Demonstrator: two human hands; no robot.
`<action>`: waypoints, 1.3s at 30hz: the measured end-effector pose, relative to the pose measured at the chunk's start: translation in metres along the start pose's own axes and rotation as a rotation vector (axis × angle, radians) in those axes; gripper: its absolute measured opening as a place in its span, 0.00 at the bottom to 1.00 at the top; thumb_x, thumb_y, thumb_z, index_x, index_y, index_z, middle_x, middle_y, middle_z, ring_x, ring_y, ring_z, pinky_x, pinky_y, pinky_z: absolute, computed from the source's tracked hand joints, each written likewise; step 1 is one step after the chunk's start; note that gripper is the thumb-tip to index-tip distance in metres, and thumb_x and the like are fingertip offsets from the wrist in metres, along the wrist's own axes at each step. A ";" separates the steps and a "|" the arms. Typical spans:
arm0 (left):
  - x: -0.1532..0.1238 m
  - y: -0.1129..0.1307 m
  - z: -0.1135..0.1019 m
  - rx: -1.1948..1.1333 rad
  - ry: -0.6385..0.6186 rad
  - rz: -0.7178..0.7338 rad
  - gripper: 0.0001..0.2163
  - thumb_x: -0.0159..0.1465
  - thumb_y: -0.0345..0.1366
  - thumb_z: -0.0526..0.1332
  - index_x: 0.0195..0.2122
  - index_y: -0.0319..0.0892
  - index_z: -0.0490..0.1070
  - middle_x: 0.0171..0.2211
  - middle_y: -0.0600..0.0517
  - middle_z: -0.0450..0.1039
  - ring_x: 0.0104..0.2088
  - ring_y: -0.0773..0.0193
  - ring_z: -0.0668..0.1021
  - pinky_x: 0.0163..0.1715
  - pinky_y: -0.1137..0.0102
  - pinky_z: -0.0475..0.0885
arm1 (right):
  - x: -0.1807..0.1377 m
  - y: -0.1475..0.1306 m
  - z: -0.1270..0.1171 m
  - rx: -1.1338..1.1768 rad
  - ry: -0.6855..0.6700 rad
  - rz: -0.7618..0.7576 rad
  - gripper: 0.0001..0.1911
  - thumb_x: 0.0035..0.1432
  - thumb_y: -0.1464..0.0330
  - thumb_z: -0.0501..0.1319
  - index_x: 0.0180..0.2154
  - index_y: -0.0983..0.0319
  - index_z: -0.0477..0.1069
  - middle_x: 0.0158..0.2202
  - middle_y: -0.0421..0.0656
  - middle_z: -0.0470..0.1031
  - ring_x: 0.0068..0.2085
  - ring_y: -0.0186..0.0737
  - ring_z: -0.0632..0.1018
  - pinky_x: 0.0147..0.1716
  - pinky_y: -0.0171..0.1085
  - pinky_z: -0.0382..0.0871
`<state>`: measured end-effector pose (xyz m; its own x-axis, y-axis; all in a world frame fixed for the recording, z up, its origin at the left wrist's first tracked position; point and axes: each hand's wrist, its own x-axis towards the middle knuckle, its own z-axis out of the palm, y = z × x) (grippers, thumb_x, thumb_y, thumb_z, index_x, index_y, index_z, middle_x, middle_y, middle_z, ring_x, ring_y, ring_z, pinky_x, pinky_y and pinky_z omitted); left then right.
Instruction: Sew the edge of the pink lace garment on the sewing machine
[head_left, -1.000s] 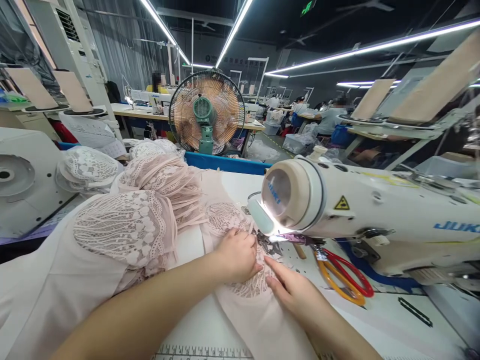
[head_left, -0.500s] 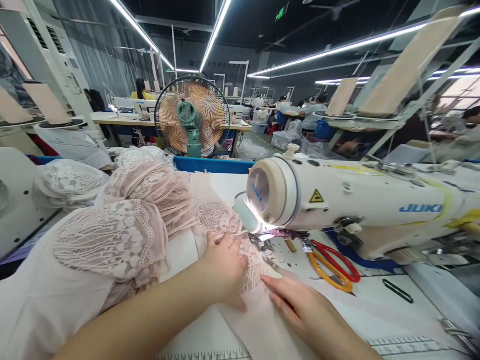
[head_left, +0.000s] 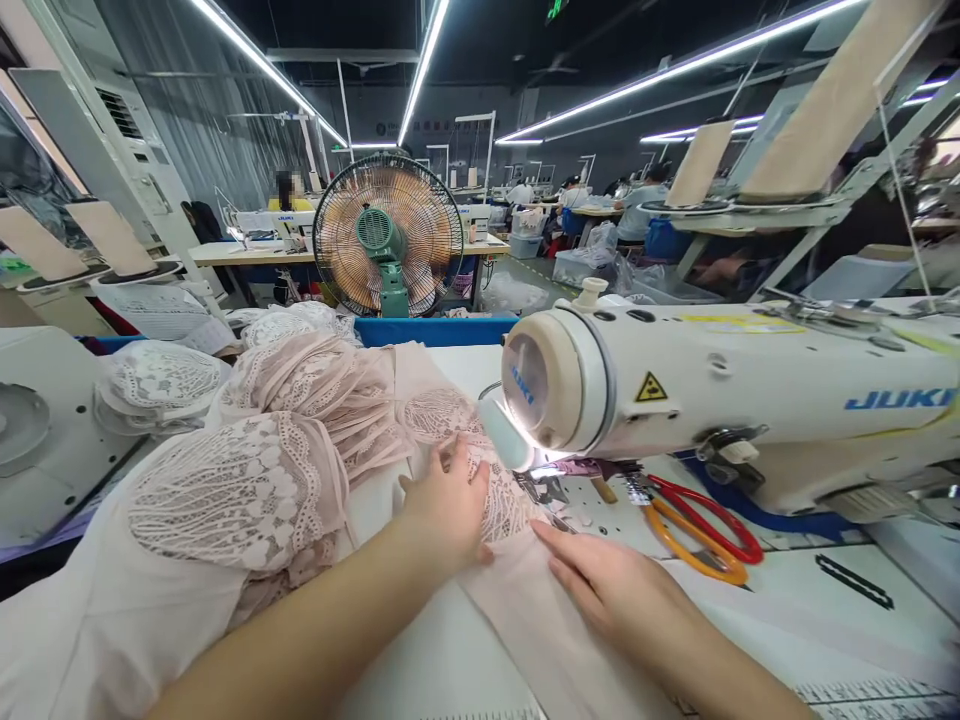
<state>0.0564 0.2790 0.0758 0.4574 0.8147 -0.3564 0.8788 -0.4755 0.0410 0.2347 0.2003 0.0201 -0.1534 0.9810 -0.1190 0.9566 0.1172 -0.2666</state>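
A pale pink lace fabric piece (head_left: pixel 508 508) lies on the machine bed, running from the needle area toward me. My left hand (head_left: pixel 448 505) rests on its lace part with bent fingers spread apart. Just right of it, my right hand (head_left: pixel 611 580) lies on the plain part of the cloth, fingers stretched out and fingertips at the lace edge. Both hands press from above; no pinch shows. The white sewing machine (head_left: pixel 675 375) has its lit head beyond my hands, and the needle itself cannot be made out.
Heaped pink lace pieces (head_left: pixel 225 490) fill the left side. Red-handled scissors (head_left: pixel 739 530) and orange-handled scissors (head_left: pixel 694 555) lie right of the needle area, near a black slotted strip (head_left: pixel 855 582). A large fan (head_left: pixel 386 240) stands behind the table. Other people sit at machines farther back.
The view has shifted slightly, so the machine and scissors appear farther right. Both hands stay on the lace cloth, with the left fingers a little more bent.
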 end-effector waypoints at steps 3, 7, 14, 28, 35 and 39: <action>0.000 0.000 -0.008 -0.061 -0.018 -0.032 0.40 0.47 0.48 0.67 0.60 0.48 0.53 0.66 0.46 0.25 0.62 0.39 0.51 0.45 0.54 0.69 | -0.001 0.000 0.001 -0.007 0.026 -0.003 0.24 0.60 0.67 0.43 0.55 0.57 0.64 0.45 0.46 0.77 0.42 0.47 0.77 0.37 0.44 0.73; 0.004 -0.007 -0.010 -0.091 0.005 0.029 0.40 0.48 0.46 0.67 0.60 0.44 0.53 0.65 0.41 0.28 0.61 0.38 0.54 0.48 0.56 0.67 | 0.002 -0.002 0.002 0.001 0.017 0.011 0.25 0.60 0.68 0.42 0.56 0.57 0.62 0.45 0.47 0.77 0.42 0.48 0.77 0.36 0.45 0.72; 0.019 -0.027 -0.008 -0.148 0.104 0.141 0.42 0.50 0.46 0.65 0.62 0.40 0.47 0.65 0.35 0.28 0.62 0.41 0.49 0.54 0.55 0.60 | 0.003 -0.004 0.002 0.004 -0.001 0.019 0.25 0.61 0.68 0.41 0.56 0.59 0.63 0.39 0.46 0.77 0.39 0.48 0.77 0.35 0.46 0.71; 0.033 -0.044 -0.006 -0.163 0.225 0.112 0.32 0.55 0.44 0.60 0.59 0.42 0.53 0.65 0.42 0.26 0.62 0.46 0.55 0.54 0.60 0.61 | -0.001 -0.006 0.004 0.011 0.009 0.036 0.24 0.61 0.68 0.41 0.54 0.57 0.65 0.32 0.45 0.75 0.35 0.47 0.76 0.31 0.43 0.69; 0.004 0.009 0.004 -0.065 0.211 0.246 0.15 0.61 0.37 0.52 0.48 0.38 0.64 0.49 0.43 0.66 0.44 0.56 0.73 0.41 0.65 0.71 | -0.017 0.004 0.000 0.045 0.050 -0.094 0.20 0.61 0.66 0.44 0.46 0.57 0.70 0.30 0.45 0.73 0.32 0.45 0.76 0.29 0.41 0.70; -0.021 0.038 0.028 0.082 0.062 0.624 0.19 0.61 0.48 0.53 0.46 0.39 0.67 0.45 0.44 0.67 0.39 0.56 0.74 0.31 0.66 0.71 | -0.038 0.012 -0.012 0.063 -0.085 -0.165 0.13 0.59 0.66 0.49 0.38 0.53 0.72 0.31 0.44 0.72 0.32 0.43 0.75 0.29 0.39 0.70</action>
<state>0.0765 0.2345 0.0588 0.8896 0.3926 -0.2335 0.4320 -0.8892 0.1506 0.2552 0.1660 0.0326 -0.3293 0.9325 -0.1484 0.8998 0.2623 -0.3485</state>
